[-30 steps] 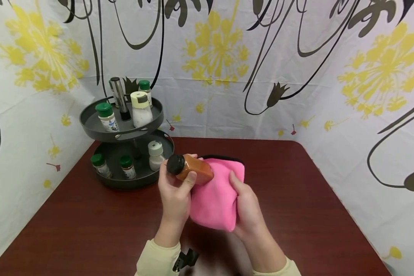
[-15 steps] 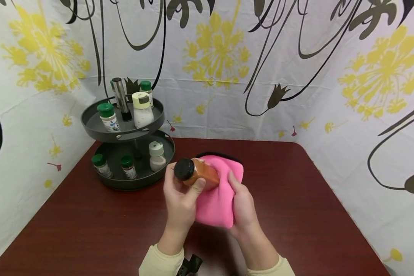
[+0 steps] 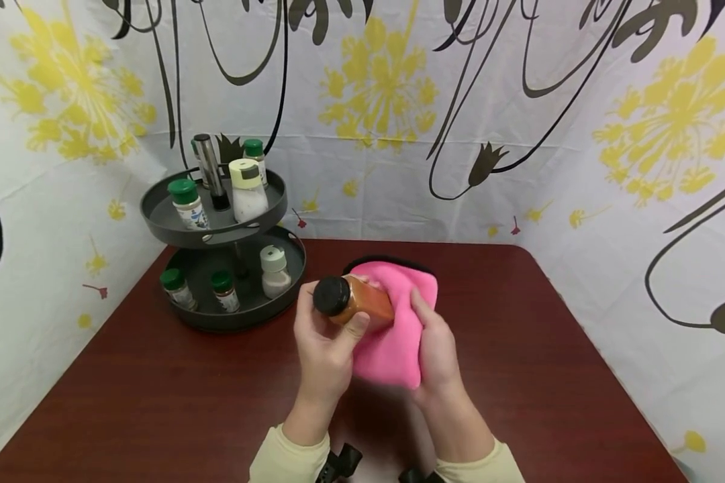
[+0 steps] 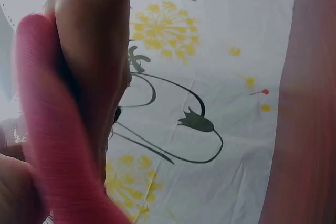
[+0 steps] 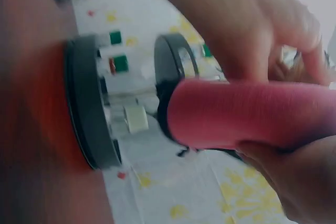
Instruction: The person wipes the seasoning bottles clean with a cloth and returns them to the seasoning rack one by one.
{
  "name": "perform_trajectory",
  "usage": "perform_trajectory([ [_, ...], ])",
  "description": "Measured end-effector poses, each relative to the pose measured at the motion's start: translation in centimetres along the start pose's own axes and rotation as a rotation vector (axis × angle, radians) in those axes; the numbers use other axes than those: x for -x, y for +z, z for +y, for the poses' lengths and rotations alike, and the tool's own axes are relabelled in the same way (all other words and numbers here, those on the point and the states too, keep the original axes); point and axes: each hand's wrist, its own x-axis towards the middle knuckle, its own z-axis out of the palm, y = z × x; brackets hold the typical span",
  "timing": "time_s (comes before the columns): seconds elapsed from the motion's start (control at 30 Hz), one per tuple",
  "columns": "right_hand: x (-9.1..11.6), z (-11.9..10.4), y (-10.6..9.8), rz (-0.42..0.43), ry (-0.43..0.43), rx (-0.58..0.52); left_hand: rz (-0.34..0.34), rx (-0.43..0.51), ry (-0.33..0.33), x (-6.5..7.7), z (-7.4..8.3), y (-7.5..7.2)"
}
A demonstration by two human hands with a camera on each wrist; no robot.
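In the head view my left hand [image 3: 326, 349] grips a spice bottle [image 3: 368, 305] with a black cap and orange-brown contents, tilted with its cap to the left. A pink cloth [image 3: 389, 359] with a dark far edge lies against the bottle's side and bottom end. My right hand [image 3: 440, 345] holds this cloth from the right, thumb on its near face and fingers hidden behind. Both wrist views show the pink cloth [image 5: 252, 114] blurred between the hands. The bottle cannot be made out there.
A two-tier dark rack [image 3: 217, 322] stands at the back left of the brown table [image 3: 157, 396]. Green-capped jars [image 3: 187, 204], a white shaker [image 3: 249, 194] and a silver cylinder [image 3: 210, 171] are on it. Patterned cloth walls [image 3: 387, 194] surround the table.
Both hands, the bottle and the cloth have shifted right over the last second. Over the last half second they also rose slightly. The cloth's folds have changed against the bottle.
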Motion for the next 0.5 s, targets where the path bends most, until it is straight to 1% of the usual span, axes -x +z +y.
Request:
perform_trajectory([
  [0.1, 0.9, 0.1, -0.7, -0.097, 0.05, 0.019, 0.019, -0.011, -0.009, -0.1, -0.1, -0.5],
  [0.17, 1.4, -0.6, -1.4, -0.145, 0.03, 0.023, 0.006, 0.034, -0.011, -0.2, 0.0, -0.6],
  [0.2, 1.5, -1.1, -1.6, -0.151, 0.008, 0.018, 0.001, 0.052, -0.01, -0.2, 0.1, -0.6],
  [0.27, 1.3, -1.8, -1.8, -0.109, -0.048, -0.001, -0.014, 0.095, -0.011, -0.2, 0.3, -0.5],
  [0.37, 0.2, -1.8, -1.0, -0.018, -0.111, -0.048, -0.034, 0.128, -0.01, 0.0, 0.4, -0.2],
  [0.43, -0.3, -0.9, -0.1, 0.019, -0.092, -0.07, -0.038, 0.113, -0.006, 0.2, 0.3, 0.0],
  [0.5, -0.4, 0.2, 0.5, 0.007, -0.036, -0.062, -0.025, 0.065, 0.01, 0.3, 0.2, -0.1],
])
